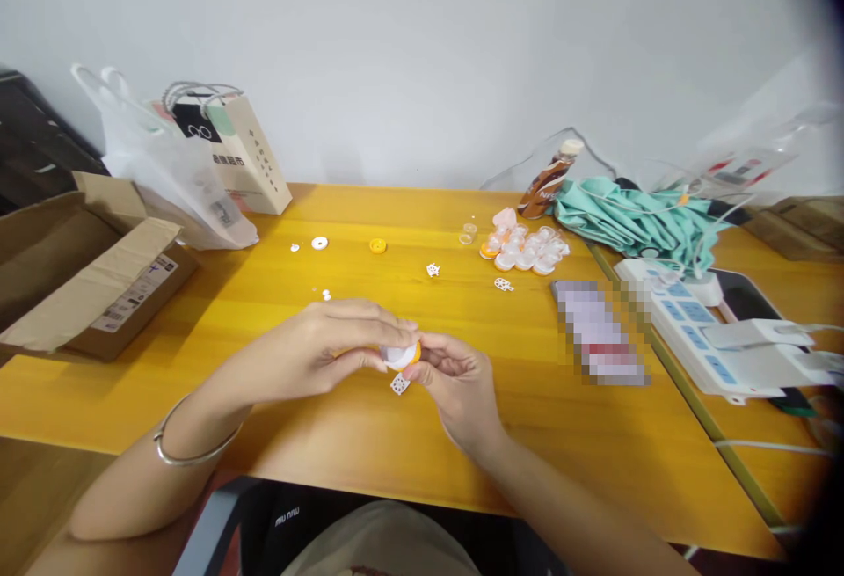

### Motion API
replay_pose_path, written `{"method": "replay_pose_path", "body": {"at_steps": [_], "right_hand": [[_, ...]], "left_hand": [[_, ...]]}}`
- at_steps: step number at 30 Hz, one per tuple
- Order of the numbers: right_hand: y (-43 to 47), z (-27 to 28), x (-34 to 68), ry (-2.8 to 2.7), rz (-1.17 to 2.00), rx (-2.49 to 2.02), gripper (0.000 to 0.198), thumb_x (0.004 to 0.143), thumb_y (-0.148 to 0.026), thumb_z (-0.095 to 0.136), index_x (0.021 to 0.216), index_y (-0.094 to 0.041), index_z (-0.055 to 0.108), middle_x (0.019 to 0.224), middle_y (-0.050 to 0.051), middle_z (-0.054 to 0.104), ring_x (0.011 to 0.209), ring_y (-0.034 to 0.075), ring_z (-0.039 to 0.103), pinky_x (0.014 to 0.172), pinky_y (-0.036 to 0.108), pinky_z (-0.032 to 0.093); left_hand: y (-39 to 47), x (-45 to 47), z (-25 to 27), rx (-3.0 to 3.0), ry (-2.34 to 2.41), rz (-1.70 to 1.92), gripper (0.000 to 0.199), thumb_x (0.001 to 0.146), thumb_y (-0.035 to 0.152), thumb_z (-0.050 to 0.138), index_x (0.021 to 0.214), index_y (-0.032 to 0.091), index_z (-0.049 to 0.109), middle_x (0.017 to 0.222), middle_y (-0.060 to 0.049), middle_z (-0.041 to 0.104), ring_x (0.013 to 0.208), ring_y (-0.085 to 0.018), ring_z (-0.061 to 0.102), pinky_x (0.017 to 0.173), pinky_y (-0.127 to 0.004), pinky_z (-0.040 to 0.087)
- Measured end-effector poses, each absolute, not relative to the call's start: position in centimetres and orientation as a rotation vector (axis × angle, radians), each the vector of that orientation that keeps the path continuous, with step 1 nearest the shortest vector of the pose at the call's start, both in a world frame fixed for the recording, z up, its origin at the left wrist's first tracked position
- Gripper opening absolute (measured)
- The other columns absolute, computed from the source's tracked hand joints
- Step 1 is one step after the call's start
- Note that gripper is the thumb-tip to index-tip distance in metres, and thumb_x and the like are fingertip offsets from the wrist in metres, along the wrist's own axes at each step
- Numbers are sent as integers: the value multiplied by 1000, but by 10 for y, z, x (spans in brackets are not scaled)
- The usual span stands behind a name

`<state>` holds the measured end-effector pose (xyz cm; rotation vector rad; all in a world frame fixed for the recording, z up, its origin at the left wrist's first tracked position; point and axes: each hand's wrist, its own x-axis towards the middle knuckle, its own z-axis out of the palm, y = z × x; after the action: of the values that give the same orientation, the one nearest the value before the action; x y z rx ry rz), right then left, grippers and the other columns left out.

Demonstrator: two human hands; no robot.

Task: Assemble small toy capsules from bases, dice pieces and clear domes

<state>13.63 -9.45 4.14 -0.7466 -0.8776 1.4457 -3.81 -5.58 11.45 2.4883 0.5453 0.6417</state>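
Observation:
Between my two hands, above the middle of the table, is a small round white-and-orange plastic piece (399, 355). My left hand (349, 339) has its fingers over the white side and its thumb underneath. My right hand (457, 374) pinches the orange edge from the other side. Just below them a small white perforated plate (399, 383) lies on the table. Farther off are an orange ring (378, 246), a white ring (320, 243) and two more perforated plates, one in the middle (432, 270) and one to the right (503, 285). Clustered at the right are several clear-domed pieces with orange bases (526, 251).
On the left stand an open cardboard box (141, 286), a white plastic bag (171, 180) and a paper bag (254, 158). A drink bottle (551, 178), a folded green umbrella (639, 220), a blurred-out phone (600, 330) and a power strip (692, 325) with cables occupy the right.

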Motion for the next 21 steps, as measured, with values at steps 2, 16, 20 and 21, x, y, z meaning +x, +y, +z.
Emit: {"method": "replay_pose_path", "body": {"at_steps": [2, 16, 20, 21], "right_hand": [[-94, 41, 136, -876, 1463, -719, 27, 55, -14, 78, 78, -27, 70, 73, -4, 72, 65, 13, 65, 62, 24, 52], [-98, 57, 133, -895, 1339, -629, 35, 59, -7, 73, 86, -29, 68, 87, -4, 71, 81, 14, 66, 73, 29, 56], [-99, 58, 134, -928, 1317, -623, 37, 58, -6, 73, 87, -30, 68, 88, -4, 71, 82, 15, 66, 75, 30, 56], [-98, 57, 134, -924, 1320, -628, 36, 59, -8, 73, 87, -30, 68, 88, -4, 71, 82, 15, 66, 75, 31, 56]], "left_hand": [[-56, -38, 115, 2478, 564, 643, 28, 83, 15, 52, 111, 18, 58, 102, -9, 65, 92, -16, 60, 80, -28, 49], [-57, -33, 116, 2499, 634, 886, 33, 81, 17, 57, 115, 19, 54, 105, -8, 62, 93, -16, 59, 81, -27, 48], [-59, -34, 117, 2520, 614, 838, 32, 82, 16, 56, 114, 19, 55, 106, -7, 62, 94, -15, 59, 82, -25, 48], [-59, -34, 117, 2520, 611, 830, 32, 82, 16, 55, 114, 19, 55, 106, -7, 63, 95, -15, 59, 82, -25, 48]]}}
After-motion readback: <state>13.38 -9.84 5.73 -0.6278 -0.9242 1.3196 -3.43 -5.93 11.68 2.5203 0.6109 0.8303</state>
